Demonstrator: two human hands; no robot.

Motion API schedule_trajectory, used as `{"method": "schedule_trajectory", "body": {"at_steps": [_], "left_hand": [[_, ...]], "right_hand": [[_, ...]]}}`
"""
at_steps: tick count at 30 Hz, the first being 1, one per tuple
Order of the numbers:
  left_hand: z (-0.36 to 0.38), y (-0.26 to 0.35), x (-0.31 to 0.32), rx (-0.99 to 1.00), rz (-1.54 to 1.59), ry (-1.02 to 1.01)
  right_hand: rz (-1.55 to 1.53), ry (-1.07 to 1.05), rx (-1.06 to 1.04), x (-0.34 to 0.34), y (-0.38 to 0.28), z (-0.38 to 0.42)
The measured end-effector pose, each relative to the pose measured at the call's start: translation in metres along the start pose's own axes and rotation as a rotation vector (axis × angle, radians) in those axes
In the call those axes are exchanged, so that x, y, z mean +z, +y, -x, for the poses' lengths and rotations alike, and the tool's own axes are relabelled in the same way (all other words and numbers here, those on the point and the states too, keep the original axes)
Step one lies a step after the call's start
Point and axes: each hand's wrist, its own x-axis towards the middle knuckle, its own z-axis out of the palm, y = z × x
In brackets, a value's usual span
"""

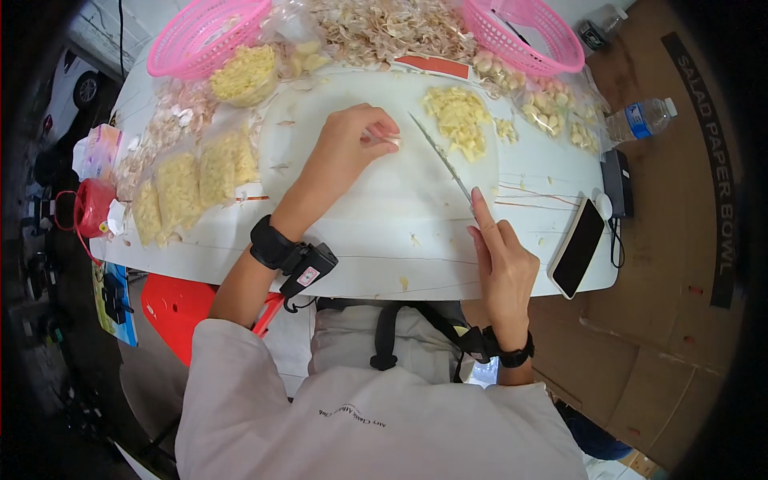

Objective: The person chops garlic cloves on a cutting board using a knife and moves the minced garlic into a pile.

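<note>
My left hand [354, 138] rests on the white cutting board [384, 200] and pinches a small garlic clove [392, 141] at its fingertips. My right hand [502, 260] grips a knife [442, 155], index finger laid along the blade's spine. The blade points away from me, its tip just right of the clove. A heap of chopped garlic [458, 118] lies on the board beyond the blade.
Two pink baskets [210, 34] [528, 32] stand at the back with garlic skins [384, 28] between them. Bags of peeled garlic [192, 180] lie left, more garlic bags [552, 108] right. A phone [578, 246], water bottle [640, 118] and cardboard box [688, 240] sit on the right.
</note>
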Motion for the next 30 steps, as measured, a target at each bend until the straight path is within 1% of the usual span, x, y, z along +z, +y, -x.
{"method": "schedule_trajectory", "body": {"at_steps": [6, 12, 19, 22, 26, 28, 29, 30], "left_hand": [[0.000, 0.002, 0.003, 0.009, -0.046, 0.016], [-0.001, 0.004, 0.003, 0.032, -0.107, 0.005], [-0.002, 0.010, 0.003, 0.122, -0.084, -0.008], [-0.001, 0.011, 0.003, 0.100, -0.100, -0.043], [0.000, 0.015, 0.005, 0.128, -0.147, -0.007], [-0.001, 0.018, 0.006, 0.219, -0.168, 0.055], [0.000, 0.021, 0.006, 0.220, -0.169, 0.058], [0.001, 0.026, 0.006, 0.277, -0.161, 0.035]], "right_hand": [[0.089, 0.036, -0.003, -0.004, 0.015, 0.004], [0.119, 0.043, 0.009, -0.006, 0.017, 0.006], [0.097, 0.061, 0.025, -0.003, 0.016, 0.008], [0.078, 0.074, 0.030, -0.004, 0.016, 0.007], [0.065, 0.083, 0.032, -0.003, 0.015, 0.004], [0.059, 0.084, 0.026, -0.003, 0.013, 0.000], [0.056, 0.087, 0.009, -0.003, 0.011, -0.003], [0.053, 0.090, -0.008, -0.002, 0.009, -0.005]]}}
